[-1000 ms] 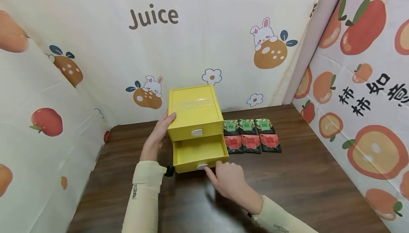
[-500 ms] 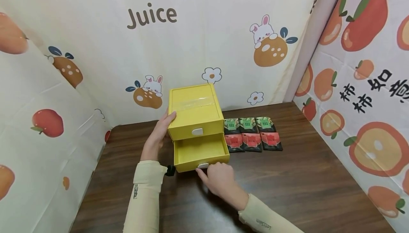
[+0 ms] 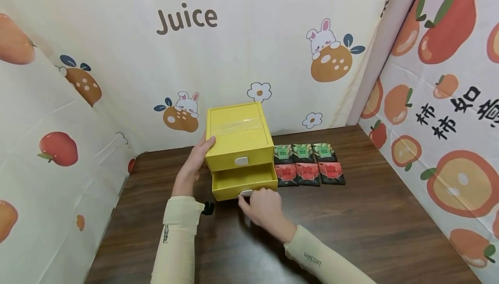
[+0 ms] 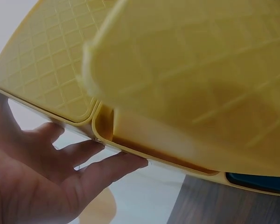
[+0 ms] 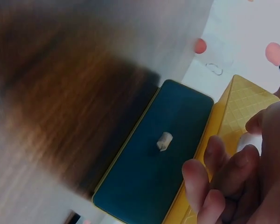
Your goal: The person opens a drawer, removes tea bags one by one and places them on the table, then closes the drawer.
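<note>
A yellow two-drawer box (image 3: 239, 124) stands against the back wall, its lower drawer (image 3: 226, 193) partly out, with nothing in the part that shows. My left hand (image 3: 192, 165) rests along the box's left side, thumb over the top edge; in the left wrist view its fingers (image 4: 114, 170) lie extended against the yellow side. At the lower drawer's front, my right hand (image 3: 265, 208) pinches the white handle (image 3: 246, 193), thumb at its left end. Curled fingers (image 5: 196, 179) partly cover that area in the right wrist view. The upper drawer is shut and has its own white handle (image 3: 241, 161).
Right of the box lie two rows of sachets on the dark wooden table (image 3: 370, 223): green-and-black ones (image 3: 303, 153) behind, red-and-black ones (image 3: 308, 173) in front. Printed fabric walls (image 3: 234, 50) enclose the table at the back and sides.
The lower drawer has slid inward, so less of its inside shows. My right hand has moved left and then inward with the handle. The left hand and the sachets have stayed put.
</note>
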### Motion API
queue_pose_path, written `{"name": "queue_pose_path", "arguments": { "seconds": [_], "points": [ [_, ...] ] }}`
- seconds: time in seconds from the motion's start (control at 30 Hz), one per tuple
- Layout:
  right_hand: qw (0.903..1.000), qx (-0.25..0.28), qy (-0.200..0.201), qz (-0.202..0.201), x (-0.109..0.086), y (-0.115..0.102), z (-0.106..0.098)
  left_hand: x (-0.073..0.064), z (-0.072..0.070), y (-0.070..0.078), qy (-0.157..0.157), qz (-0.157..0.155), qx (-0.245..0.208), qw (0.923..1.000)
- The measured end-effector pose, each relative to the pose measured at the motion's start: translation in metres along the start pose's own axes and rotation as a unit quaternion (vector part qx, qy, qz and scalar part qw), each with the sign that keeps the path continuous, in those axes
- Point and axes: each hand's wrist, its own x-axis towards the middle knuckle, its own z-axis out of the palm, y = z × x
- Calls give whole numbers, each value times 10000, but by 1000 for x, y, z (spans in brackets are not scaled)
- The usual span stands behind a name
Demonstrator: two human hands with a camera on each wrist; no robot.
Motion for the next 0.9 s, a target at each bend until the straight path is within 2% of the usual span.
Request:
{"name": "queue_pose_path", "arguments": {
  "seconds": [0.17,0.6,0.9],
  "points": [
    [10000,9,61,45,18,2,5,0,-1,2,-51,-31,-12,10000],
    [9969,240,-684,298,53,7,3,3,-1,-2,53,27,95,9999],
    [9938,283,-1038,266,62,9,5,0,-1,0,69,-36,8,10000]
  ]
}}
